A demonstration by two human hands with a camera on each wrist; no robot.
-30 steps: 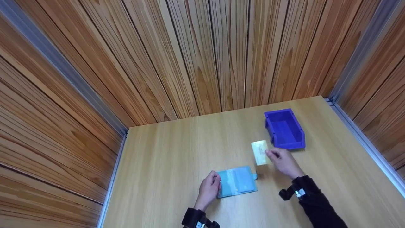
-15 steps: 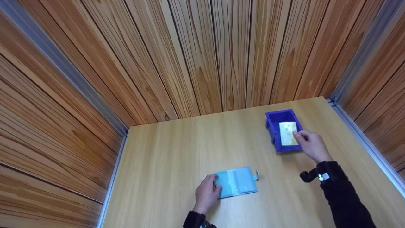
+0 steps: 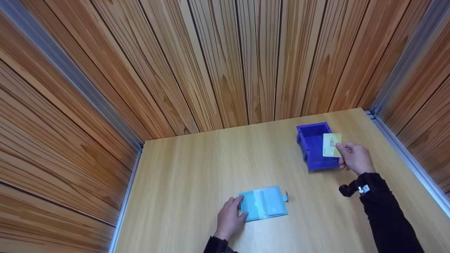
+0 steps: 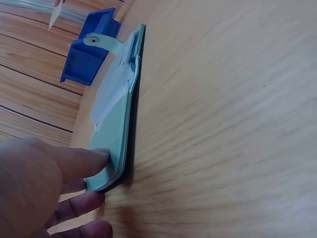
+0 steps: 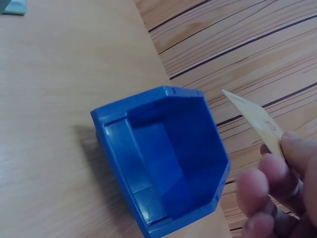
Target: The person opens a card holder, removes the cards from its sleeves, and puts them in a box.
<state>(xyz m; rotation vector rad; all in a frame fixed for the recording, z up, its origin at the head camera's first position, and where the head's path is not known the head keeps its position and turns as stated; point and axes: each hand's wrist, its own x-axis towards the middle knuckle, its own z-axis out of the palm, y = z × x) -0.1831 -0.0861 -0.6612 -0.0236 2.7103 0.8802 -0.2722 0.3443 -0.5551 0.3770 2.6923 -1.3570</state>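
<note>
A pale yellow card [image 3: 330, 144] is pinched between the thumb and fingers of my right hand [image 3: 357, 158]. In the head view it overlaps the blue-purple bin [image 3: 318, 163]; the right wrist view shows the card [image 5: 258, 119] raised beside the bin's opening [image 5: 163, 158]. A light blue card wallet [image 3: 274, 202] lies spread open on the table, its snap strap [image 4: 101, 40] sticking out at the far end. My left hand [image 3: 229, 218] holds the wallet's left end, thumb on the inner face and fingers at the edge.
The wooden table [image 3: 182, 175] runs back to a plank wall [image 3: 225, 63]. Metal rails [image 3: 415, 158] border its sides, with further plank walls beyond. The bin stands at the back right, its low front toward me.
My right hand has carried the card rightward and away from me, from beside the wallet to the bin, and tilted it. My left hand stays at the wallet, its fingers slightly shifted.
</note>
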